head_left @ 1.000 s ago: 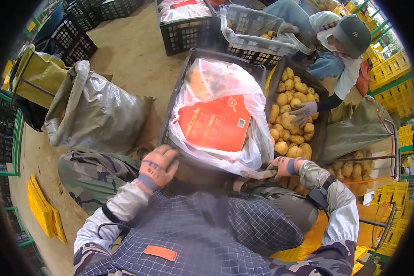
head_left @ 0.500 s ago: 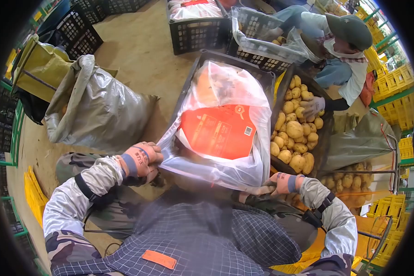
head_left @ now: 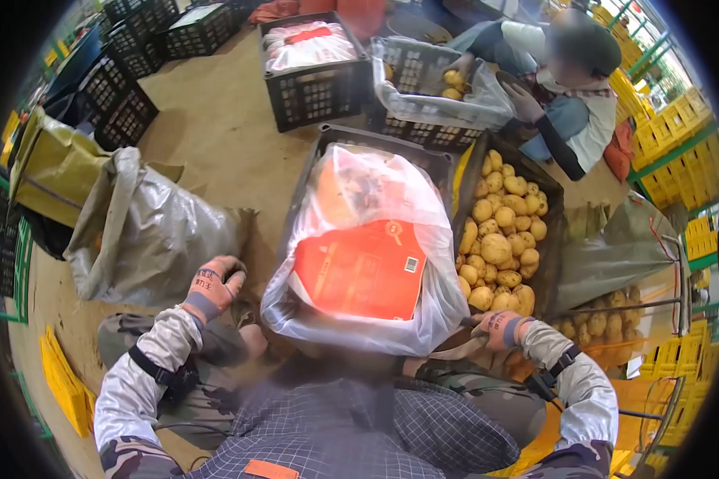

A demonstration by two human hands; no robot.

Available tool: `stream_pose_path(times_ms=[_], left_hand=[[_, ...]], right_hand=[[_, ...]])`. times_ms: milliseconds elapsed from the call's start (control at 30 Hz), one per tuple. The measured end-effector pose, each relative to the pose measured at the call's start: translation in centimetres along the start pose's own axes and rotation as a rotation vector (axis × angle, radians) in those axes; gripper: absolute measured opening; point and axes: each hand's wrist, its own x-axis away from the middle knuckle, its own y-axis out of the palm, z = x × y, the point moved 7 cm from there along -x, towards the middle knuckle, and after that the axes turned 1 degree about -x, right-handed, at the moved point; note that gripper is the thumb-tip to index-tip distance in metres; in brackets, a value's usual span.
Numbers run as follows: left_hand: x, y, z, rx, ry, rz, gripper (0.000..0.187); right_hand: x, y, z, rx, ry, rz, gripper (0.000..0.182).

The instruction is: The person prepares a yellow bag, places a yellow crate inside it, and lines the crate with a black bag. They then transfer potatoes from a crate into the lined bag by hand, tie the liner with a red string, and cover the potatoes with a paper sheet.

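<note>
A black crate (head_left: 291, 233) stands before my knees, lined with a clear plastic bag (head_left: 351, 331). An orange-red printed sheet (head_left: 359, 271) lies inside under the film. My left hand (head_left: 216, 283), in an orange glove, is off the bag to its left, thumb and fingers apart, holding nothing. At the crate's near right corner, my right hand (head_left: 502, 327) has its gloved fingers closed; what is between them is hidden. A dark-lined container of loose potatoes (head_left: 499, 239) sits just beyond that hand.
A grey sack (head_left: 164, 231) stands on the left. Farther off are a packed black crate (head_left: 315, 92) and a lined crate (head_left: 423, 100) with a few potatoes. A co-worker (head_left: 575, 104) sits at the back right. Yellow crates (head_left: 679, 152) line the right side.
My left hand has let go of the bag's left edge and moved away left. The bag's left side has dropped back. The co-worker's hand has left the potatoes. The view has shifted.
</note>
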Motion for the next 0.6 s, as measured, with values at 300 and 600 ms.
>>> stream_pose_path(times_ms=[300,600], left_hand=[[-7.2,12.3,12.8,-0.155,0.426,-0.201,0.055],[-17.3,11.3,14.3,-0.697,0.401,-0.046,0.076]], right_hand=[[7.4,-9.4,3.3,-0.398,0.276,0.971,0.042],[-3.7,-19.3,-5.3,0.103,0.114,0.664,0.051]])
